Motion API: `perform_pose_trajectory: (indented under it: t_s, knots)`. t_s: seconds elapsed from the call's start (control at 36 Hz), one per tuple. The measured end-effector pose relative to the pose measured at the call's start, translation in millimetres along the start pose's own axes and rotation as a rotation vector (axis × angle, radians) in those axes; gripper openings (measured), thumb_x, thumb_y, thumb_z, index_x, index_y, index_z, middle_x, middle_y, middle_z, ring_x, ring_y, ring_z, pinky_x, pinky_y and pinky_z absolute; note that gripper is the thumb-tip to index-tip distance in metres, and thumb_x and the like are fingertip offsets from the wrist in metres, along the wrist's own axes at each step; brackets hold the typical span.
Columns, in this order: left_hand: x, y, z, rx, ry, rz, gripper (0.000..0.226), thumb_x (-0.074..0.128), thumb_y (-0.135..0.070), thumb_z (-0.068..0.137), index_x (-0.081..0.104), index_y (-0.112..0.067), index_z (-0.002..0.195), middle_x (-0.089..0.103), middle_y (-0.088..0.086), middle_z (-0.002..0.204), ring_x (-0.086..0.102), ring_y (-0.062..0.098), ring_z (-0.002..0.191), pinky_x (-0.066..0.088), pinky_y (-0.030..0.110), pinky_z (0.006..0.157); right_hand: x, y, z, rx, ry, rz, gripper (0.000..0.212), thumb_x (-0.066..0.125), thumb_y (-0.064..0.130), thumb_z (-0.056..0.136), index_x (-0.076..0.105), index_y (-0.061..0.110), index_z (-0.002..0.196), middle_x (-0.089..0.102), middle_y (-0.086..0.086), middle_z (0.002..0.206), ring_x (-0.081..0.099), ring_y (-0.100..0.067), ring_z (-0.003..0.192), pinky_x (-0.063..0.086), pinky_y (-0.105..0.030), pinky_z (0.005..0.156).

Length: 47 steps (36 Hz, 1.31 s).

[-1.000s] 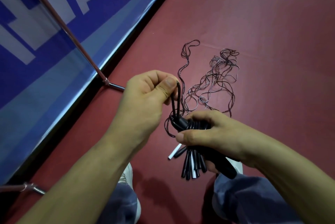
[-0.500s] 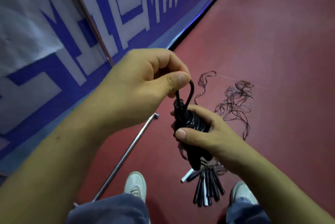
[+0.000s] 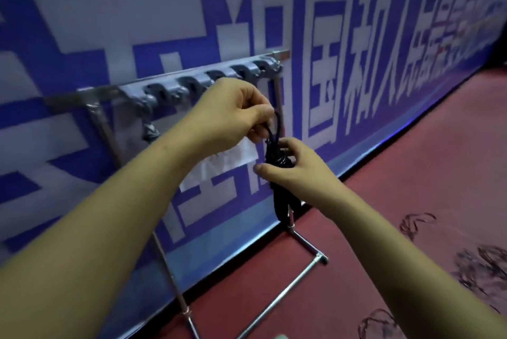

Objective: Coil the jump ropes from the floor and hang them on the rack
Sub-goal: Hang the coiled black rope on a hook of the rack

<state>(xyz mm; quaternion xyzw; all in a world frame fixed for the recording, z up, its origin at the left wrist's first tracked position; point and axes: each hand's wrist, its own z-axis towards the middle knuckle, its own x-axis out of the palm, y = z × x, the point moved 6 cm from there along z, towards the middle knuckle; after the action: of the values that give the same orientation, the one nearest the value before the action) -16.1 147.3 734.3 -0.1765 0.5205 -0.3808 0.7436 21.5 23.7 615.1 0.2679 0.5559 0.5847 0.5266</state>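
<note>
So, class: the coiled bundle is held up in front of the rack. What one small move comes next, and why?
Probably lift the loop, pinched by the left hand, up onto a hook. The right hand grips the coiled bundle just below the rack, and the loop is not yet on any hook.

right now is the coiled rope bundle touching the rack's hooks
Apart. The head view shows the coiled rope bundle held in the left hand and right hand, below the hooks, with blue banner visible between.
</note>
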Motion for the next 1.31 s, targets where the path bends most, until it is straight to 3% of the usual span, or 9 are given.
perform_pose_trajectory:
  t_s: [0.19, 0.28, 0.42, 0.53, 0.67, 0.83, 1.03, 1.17, 1.31]
  knots:
    - [-75.2, 28.8, 23.3, -0.065, -0.138, 0.188, 0.016, 0.060, -0.015, 0.100, 0.070, -0.010, 0.088, 0.075, 0.007, 0.075, 0.074, 0.019, 0.066, 0.064, 0.038, 0.069, 45.5, 60.1, 62.2, -0.176, -0.013, -0.086, 0.059, 0.078, 0.045, 0.085, 0.055, 0.032, 0.138, 0.059, 0.009, 0.126, 0.068, -0.014, 0.101, 0.060, -0.043, 0.086]
    - [-100.6, 52.7, 32.8, -0.117, -0.222, 0.177, 0.017, 0.064, -0.018, 0.098, 0.070, -0.009, 0.086, 0.075, 0.009, 0.074, 0.074, 0.024, 0.066, 0.062, 0.039, 0.065, 65.8, 63.8, 88.6, -0.164, -0.002, -0.029, 0.049, 0.078, 0.041, 0.086, 0.062, 0.025, 0.129, 0.065, 0.005, 0.122, 0.072, -0.019, 0.099, 0.061, -0.046, 0.087]
    - [-128.2, 100.6, 50.7, -0.221, -0.264, 0.199, 0.017, 0.068, -0.022, 0.095, 0.071, -0.010, 0.084, 0.072, 0.006, 0.061, 0.072, 0.021, 0.057, 0.061, 0.035, 0.064, 102.5, 61.3, 133.1, -0.119, 0.020, 0.018, 0.029, 0.078, 0.022, 0.090, 0.070, 0.016, 0.116, 0.069, -0.003, 0.105, 0.073, -0.023, 0.094, 0.061, -0.032, 0.077]
    - [-142.5, 131.8, 63.1, -0.299, -0.244, 0.214, 0.018, 0.063, -0.018, 0.099, 0.071, -0.008, 0.087, 0.074, 0.008, 0.063, 0.072, 0.015, 0.054, 0.054, 0.022, 0.056, 125.7, 52.7, 165.4, -0.061, 0.032, 0.073, 0.027, 0.077, 0.022, 0.090, 0.070, 0.015, 0.115, 0.072, -0.004, 0.101, 0.073, -0.019, 0.089, 0.059, -0.029, 0.072]
    - [-151.3, 154.4, 72.7, -0.335, -0.216, 0.187, 0.016, 0.063, -0.016, 0.099, 0.071, -0.007, 0.089, 0.074, 0.011, 0.066, 0.074, 0.020, 0.059, 0.058, 0.026, 0.060, 141.7, 41.9, 186.9, -0.040, 0.017, 0.116, 0.018, 0.074, 0.022, 0.094, 0.070, 0.012, 0.108, 0.074, -0.008, 0.095, 0.072, -0.018, 0.083, 0.059, -0.032, 0.068]
    - [-148.0, 158.2, 78.3, -0.301, -0.236, 0.148, 0.017, 0.060, -0.011, 0.097, 0.068, 0.001, 0.087, 0.073, 0.015, 0.064, 0.074, 0.027, 0.059, 0.063, 0.036, 0.065, 141.0, 36.4, 191.8, -0.074, -0.034, 0.138, 0.014, 0.072, 0.028, 0.094, 0.071, 0.015, 0.098, 0.073, -0.016, 0.095, 0.069, -0.024, 0.081, 0.060, -0.044, 0.073]
    - [-149.9, 157.8, 77.0, -0.317, -0.217, 0.220, 0.013, 0.065, -0.013, 0.096, 0.073, -0.004, 0.089, 0.074, 0.012, 0.065, 0.074, 0.022, 0.059, 0.062, 0.032, 0.062, 146.8, 30.2, 193.8, -0.016, 0.001, 0.064, 0.017, 0.075, 0.020, 0.092, 0.068, 0.014, 0.105, 0.073, -0.005, 0.094, 0.070, -0.015, 0.083, 0.053, -0.024, 0.067]
    - [-156.4, 134.0, 68.0, -0.185, -0.375, 0.393, 0.017, 0.064, -0.020, 0.095, 0.077, -0.011, 0.088, 0.072, 0.001, 0.071, 0.067, 0.013, 0.059, 0.053, 0.021, 0.055, 136.3, 31.2, 181.3, -0.023, -0.035, 0.049, 0.028, 0.074, 0.020, 0.092, 0.063, 0.015, 0.117, 0.065, -0.001, 0.108, 0.065, -0.011, 0.092, 0.048, -0.016, 0.064]
    - [-130.3, 100.8, 51.0, -0.023, -0.393, 0.297, 0.018, 0.066, -0.025, 0.093, 0.077, -0.014, 0.083, 0.071, 0.000, 0.074, 0.066, 0.015, 0.068, 0.054, 0.028, 0.064, 101.1, 21.6, 157.8, 0.048, -0.031, -0.007, 0.020, 0.070, 0.020, 0.094, 0.066, 0.014, 0.113, 0.070, -0.005, 0.103, 0.069, -0.019, 0.094, 0.054, -0.026, 0.069]
